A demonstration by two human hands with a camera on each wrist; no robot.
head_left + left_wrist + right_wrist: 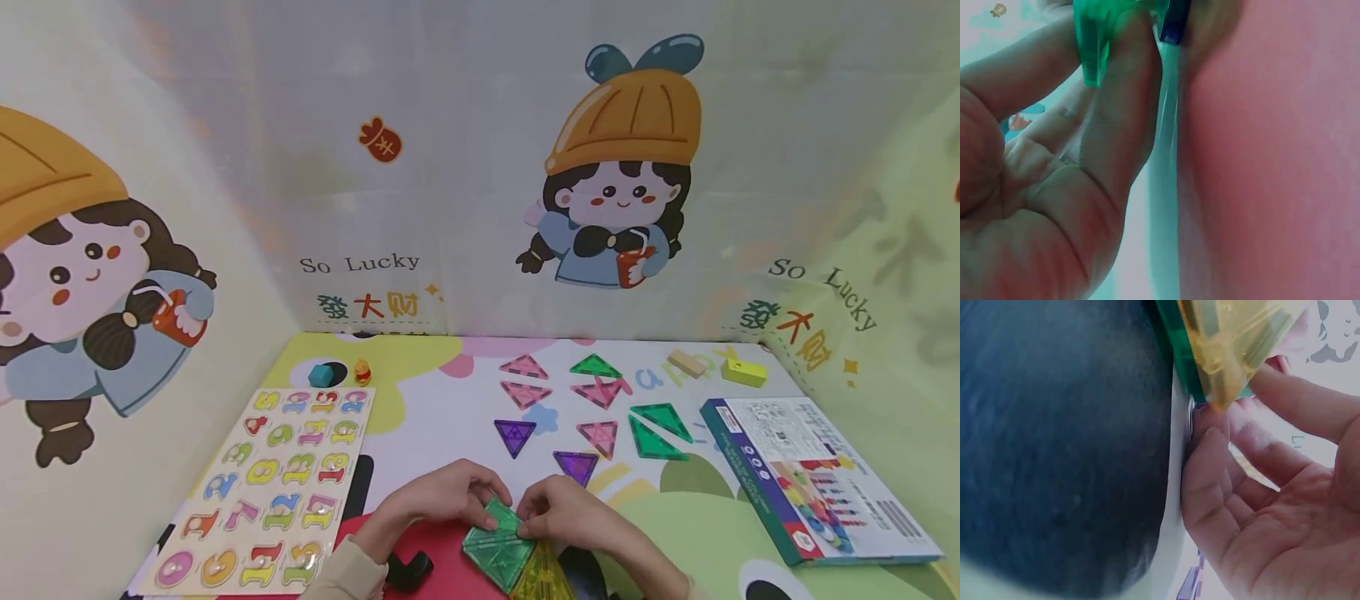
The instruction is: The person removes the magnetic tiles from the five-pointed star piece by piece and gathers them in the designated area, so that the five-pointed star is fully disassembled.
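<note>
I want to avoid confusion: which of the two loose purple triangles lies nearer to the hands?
The purple triangle on the right, just beyond the right hand; the other purple triangle lies farther left and back.

Soft light fills the head view; both wrist views (hazier, dimmer) show blur.

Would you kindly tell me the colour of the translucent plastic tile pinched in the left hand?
Green; the tile shows best in the head view.
</note>
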